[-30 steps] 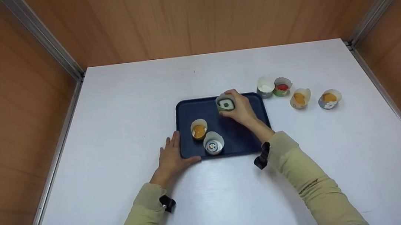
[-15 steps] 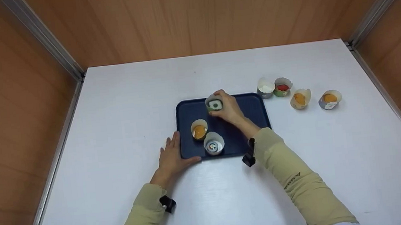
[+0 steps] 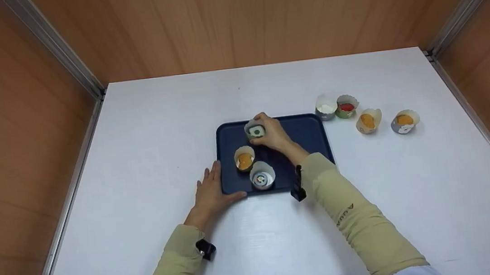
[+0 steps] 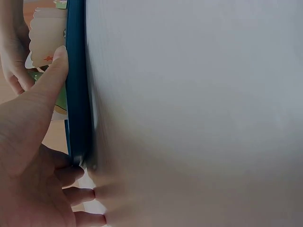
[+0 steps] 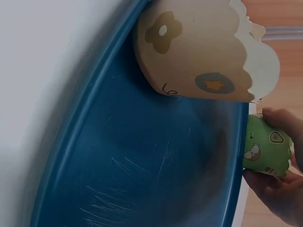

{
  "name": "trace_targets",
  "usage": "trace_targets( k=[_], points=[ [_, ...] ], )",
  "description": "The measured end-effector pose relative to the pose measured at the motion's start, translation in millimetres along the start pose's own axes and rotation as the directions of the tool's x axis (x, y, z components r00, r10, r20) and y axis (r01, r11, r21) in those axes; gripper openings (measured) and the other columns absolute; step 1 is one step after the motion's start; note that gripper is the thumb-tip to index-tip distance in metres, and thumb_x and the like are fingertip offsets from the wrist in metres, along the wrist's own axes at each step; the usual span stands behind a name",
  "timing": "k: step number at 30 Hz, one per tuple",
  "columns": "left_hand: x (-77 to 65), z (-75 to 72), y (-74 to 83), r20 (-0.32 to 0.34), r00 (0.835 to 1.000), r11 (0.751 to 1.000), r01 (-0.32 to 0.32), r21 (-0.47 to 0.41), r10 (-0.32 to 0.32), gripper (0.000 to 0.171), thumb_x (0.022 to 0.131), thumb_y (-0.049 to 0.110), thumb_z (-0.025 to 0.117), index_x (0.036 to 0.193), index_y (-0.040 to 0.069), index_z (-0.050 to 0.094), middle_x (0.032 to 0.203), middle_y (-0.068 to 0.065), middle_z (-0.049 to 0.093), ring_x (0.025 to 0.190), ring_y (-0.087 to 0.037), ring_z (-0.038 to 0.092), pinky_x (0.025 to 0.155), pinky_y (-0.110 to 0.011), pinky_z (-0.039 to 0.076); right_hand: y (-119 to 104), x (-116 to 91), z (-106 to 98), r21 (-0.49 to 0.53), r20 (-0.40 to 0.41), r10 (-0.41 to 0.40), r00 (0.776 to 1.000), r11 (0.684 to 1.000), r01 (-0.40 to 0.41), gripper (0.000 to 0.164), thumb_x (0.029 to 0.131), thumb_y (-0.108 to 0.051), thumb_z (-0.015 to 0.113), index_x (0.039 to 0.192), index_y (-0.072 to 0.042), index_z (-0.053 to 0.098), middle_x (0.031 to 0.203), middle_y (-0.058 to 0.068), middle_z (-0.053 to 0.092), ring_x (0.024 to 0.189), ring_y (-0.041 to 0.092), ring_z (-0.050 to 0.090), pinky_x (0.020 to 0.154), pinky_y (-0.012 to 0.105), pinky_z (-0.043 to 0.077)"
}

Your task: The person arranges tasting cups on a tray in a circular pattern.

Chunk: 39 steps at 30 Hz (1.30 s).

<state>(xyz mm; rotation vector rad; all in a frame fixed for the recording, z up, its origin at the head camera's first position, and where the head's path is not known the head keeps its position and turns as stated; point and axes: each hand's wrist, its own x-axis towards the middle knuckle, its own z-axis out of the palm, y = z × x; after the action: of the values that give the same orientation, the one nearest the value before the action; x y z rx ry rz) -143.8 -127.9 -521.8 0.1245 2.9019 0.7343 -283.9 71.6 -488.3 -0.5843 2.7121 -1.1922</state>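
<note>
My right hand (image 3: 273, 136) pinches a green paper baking cup (image 3: 251, 127) by its sides over the far left of the dark blue tray (image 3: 300, 138). A white square piece with a dark green dot sits inside this cup; its green wall with an avocado print (image 5: 266, 144) shows in the right wrist view. Around the tray's near left corner, my left hand (image 3: 209, 195) rests with thumb along the front rim and fingers by the left side. On the tray stand a cup with an orange piece (image 3: 244, 158) and a pale cup with a round patterned piece (image 3: 262, 176).
Right of the tray, on the white table (image 3: 144, 130), stand a white cup (image 3: 325, 107), a green cup with a red piece (image 3: 347, 106), and two cups with orange pieces, one beige (image 3: 368, 121) and one grey (image 3: 405, 121). Wooden panels (image 3: 233, 25) surround the table.
My right hand has carried the green cup leftward along the far part of the tray, most recently also slightly nearer. The left hand and the other cups have stayed in place.
</note>
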Motion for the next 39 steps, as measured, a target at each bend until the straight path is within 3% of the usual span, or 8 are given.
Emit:
trace_targets(
  k=[13, 39],
  points=[
    [-0.7, -0.7, -0.7, 0.008, 1.000, 1.000, 0.016, -0.012, -0.016, 0.114, 0.063, 0.064, 0.065, 0.142, 0.003, 0.010, 0.146, -0.013, 0.015, 0.131, -0.035, 0.012, 0.100, -0.056, 0.015, 3, 8, 12, 0.071, 0.014, 0.012, 1.000, 0.997, -0.013, 0.055, 0.070, -0.018, 0.075, 0.115, -0.004, 0.046, 0.108, 0.016, 0.053, 0.095, 0.027, 0.051, 0.080, 0.037, 0.042],
    [-0.7, 1.0, 0.9, 0.017, 1.000, 1.000, 0.015, 0.026, -0.016, 0.113, 0.064, 0.065, 0.063, 0.143, 0.005, 0.009, 0.146, -0.012, 0.014, 0.131, -0.035, 0.013, 0.100, -0.056, 0.017, -3, 5, 15, 0.057, 0.075, 0.088, 0.993, 0.994, -0.092, 0.058, 0.074, -0.022, 0.073, 0.121, -0.005, 0.045, 0.112, 0.017, 0.052, 0.096, 0.027, 0.052, 0.077, 0.037, 0.044]
  ],
)
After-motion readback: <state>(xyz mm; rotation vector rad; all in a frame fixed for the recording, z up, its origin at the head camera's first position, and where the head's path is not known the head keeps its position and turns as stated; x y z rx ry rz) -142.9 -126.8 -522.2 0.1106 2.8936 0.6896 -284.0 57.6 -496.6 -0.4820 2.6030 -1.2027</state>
